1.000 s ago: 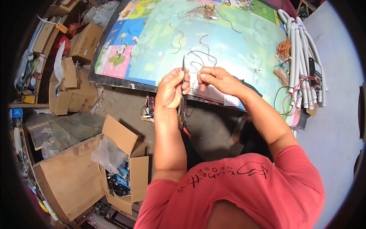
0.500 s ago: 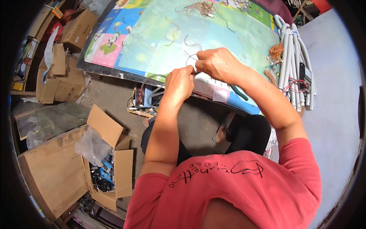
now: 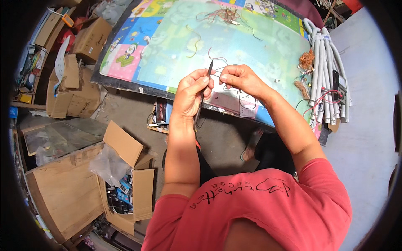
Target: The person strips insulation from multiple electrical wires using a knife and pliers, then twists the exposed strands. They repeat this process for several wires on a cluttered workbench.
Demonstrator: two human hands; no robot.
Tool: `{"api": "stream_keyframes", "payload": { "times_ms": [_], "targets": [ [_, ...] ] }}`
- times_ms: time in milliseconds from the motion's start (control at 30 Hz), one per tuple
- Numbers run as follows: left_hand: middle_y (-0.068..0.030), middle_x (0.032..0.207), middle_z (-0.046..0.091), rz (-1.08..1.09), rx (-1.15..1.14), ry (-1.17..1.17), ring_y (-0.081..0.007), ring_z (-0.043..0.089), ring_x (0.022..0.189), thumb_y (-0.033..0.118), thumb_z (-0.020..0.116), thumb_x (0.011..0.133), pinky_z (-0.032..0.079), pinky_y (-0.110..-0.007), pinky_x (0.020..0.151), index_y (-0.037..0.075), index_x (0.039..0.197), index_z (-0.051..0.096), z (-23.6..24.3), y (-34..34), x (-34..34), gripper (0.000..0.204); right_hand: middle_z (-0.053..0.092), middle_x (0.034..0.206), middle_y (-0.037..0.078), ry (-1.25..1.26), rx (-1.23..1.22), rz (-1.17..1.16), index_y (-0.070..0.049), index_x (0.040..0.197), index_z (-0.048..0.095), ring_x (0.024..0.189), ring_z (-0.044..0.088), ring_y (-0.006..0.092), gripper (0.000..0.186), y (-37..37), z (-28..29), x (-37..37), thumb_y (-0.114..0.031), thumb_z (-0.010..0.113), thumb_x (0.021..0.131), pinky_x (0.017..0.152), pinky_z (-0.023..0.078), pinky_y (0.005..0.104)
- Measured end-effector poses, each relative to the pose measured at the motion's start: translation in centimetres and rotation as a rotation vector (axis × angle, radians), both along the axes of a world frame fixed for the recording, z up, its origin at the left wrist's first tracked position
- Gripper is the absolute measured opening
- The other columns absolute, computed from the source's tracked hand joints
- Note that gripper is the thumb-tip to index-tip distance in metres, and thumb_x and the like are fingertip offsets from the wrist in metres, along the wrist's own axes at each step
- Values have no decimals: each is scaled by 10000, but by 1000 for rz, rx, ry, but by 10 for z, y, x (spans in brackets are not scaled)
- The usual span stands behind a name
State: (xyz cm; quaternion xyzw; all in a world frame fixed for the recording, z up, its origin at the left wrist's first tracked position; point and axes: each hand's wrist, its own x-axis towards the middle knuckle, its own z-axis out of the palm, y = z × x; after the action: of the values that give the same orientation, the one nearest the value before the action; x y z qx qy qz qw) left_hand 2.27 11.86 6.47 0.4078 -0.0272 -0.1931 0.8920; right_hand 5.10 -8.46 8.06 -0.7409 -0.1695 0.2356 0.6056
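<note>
Wire spans your hands over the near edge of the table; your left hand curls closed around a dark pointed tool, your right hand pinches thumb-to-fingertip. Keeping that pinch close and the strand taut should help.

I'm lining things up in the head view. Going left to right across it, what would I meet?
Curved white strip → lower open cardboard box → left hand → right hand → copper-coloured wire tangle → black meter.
</note>
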Motion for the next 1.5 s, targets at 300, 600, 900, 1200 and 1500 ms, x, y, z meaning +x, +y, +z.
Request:
{"api": "stream_keyframes", "payload": {
  "times_ms": [300, 600, 900, 1200, 1500],
  "targets": [
    [-67, 755, 619, 139, 409, -74, -72, 493, 548, 90, 595, 901, 374, -205, 483, -3, 989, 561, -8, -11, 0, 132, 564, 623, -11, 128, 14, -34, -43, 869, 651, 588, 501, 73, 203, -2, -8, -4, -211, 548, 920, 530, 387, 235],
    [-68, 754, 624, 141, 304, 9, -77, 509, 545, 97, 599, 902, 385, -209, 475, 13, 970, 553, -10, -15, 2, 117, 617, 834, 76, -655, -272, -223, -22, 906, 657, 745, 628, 164, 109, 15, -9, -12, -99, 653, 830, 661, 493, 289],
    [-54, 749, 598, 295, 248, -49, -83, 506, 544, 93, 596, 906, 381, -209, 473, -14, 992, 552, -14, -32, 0, 144, 629, 719, 47, -311, -119, -407, -24, 856, 664, 623, 618, 143, 87, 26, -6, -18, -104, 633, 849, 566, 478, 285],
    [-62, 731, 572, 281, 132, 49, -103, 524, 548, 52, 564, 902, 401, -216, 460, -34, 1027, 514, -17, -37, 1, 159, 600, 737, 15, -77, 23, -432, -16, 905, 588, 589, 568, 70, 119, 31, -11, -18, -129, 561, 929, 534, 450, 218],
    [-70, 743, 613, 326, 129, 46, -105, 520, 540, 60, 617, 878, 390, -221, 465, 0, 1003, 546, -22, -45, 0, 156, 569, 680, -1, 154, 290, -601, -47, 817, 597, 555, 507, 62, 100, 37, -28, -6, -118, 585, 887, 489, 374, 212]
  ]
}}
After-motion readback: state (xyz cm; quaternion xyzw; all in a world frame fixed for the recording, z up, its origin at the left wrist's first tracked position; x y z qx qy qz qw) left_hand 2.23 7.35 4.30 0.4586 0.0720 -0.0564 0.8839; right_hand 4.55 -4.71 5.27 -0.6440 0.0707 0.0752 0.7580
